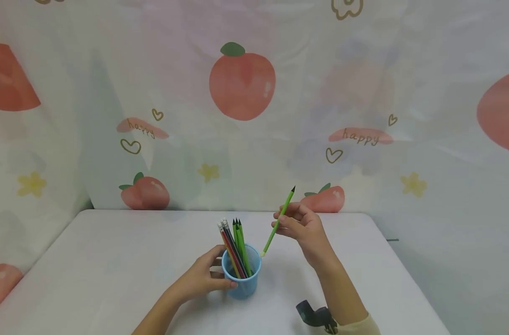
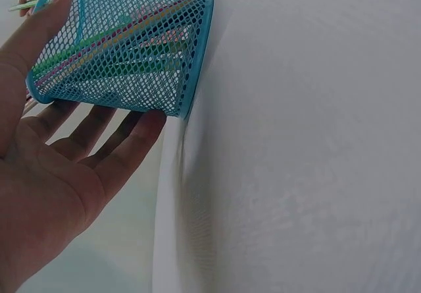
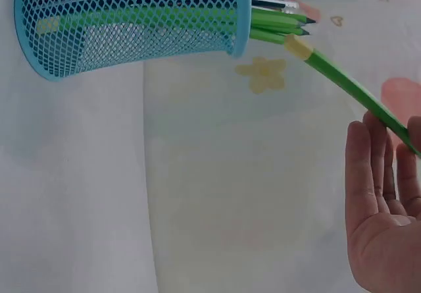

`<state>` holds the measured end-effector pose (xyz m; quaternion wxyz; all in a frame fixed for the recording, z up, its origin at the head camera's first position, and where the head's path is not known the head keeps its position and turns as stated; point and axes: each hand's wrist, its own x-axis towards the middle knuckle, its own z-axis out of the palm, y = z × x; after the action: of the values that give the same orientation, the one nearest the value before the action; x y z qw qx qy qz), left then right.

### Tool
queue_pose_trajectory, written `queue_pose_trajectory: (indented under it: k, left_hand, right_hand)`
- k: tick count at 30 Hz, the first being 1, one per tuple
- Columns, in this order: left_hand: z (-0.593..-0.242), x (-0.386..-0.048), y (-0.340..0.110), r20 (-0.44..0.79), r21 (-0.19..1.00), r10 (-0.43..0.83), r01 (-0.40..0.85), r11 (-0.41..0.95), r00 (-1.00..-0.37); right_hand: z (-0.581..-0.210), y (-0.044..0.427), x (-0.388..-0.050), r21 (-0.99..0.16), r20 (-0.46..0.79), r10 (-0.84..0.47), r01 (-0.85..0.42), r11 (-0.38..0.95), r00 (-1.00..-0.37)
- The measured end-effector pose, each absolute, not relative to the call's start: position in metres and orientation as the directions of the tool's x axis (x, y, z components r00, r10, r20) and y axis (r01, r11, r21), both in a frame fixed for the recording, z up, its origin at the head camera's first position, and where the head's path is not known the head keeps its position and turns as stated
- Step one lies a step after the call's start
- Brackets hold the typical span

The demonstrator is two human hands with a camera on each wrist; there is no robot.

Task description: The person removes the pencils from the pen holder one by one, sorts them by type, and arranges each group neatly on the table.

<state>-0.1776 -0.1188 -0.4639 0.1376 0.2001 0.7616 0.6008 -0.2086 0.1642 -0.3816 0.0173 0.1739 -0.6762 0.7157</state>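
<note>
A light-blue mesh pencil cup (image 1: 245,293) stands upright on the table, with my left hand (image 1: 202,277) curled around its left side. In the left wrist view the thumb lies at the rim and the fingers touch the mesh wall. Inside the cup lean several green pencils (image 1: 241,246) with dark tips up and several darker pencils (image 1: 229,244) with white eraser ends up. My right hand (image 1: 302,228) pinches one green pencil (image 1: 279,221) between thumb and fingers. It slants with its dark point up, and its pale yellow end is close to the cup's right rim.
The white table (image 1: 124,260) reaches back to a pale cloth backdrop (image 1: 254,153) printed with fruit, hearts and flowers. A black wrist-worn device (image 1: 315,315) sits by the right forearm, near a beige sleeve (image 1: 359,328).
</note>
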Motion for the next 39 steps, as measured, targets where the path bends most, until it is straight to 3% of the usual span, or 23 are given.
queue_pose_trajectory:
  k: [8,28,39]
  left_hand:
    - [-0.463,-0.178,-0.119,0.027,0.964,0.463,0.145,0.221,-0.886]
    - [-0.463,-0.176,-0.121,0.034,0.968,0.473,0.146,0.202,-0.881]
    - [-0.462,-0.177,-0.12,0.045,0.967,0.483,0.16,0.2,-0.874]
  right_hand:
    - [-0.388,0.169,-0.221,-0.978,0.209,-0.135,-0.211,0.001,-0.969]
    - [-0.43,0.177,-0.242,-0.959,0.071,-0.086,-0.092,0.267,-0.994]
    - [-0.441,0.172,-0.243,-0.952,-0.027,-0.09,-0.002,0.306,-0.996]
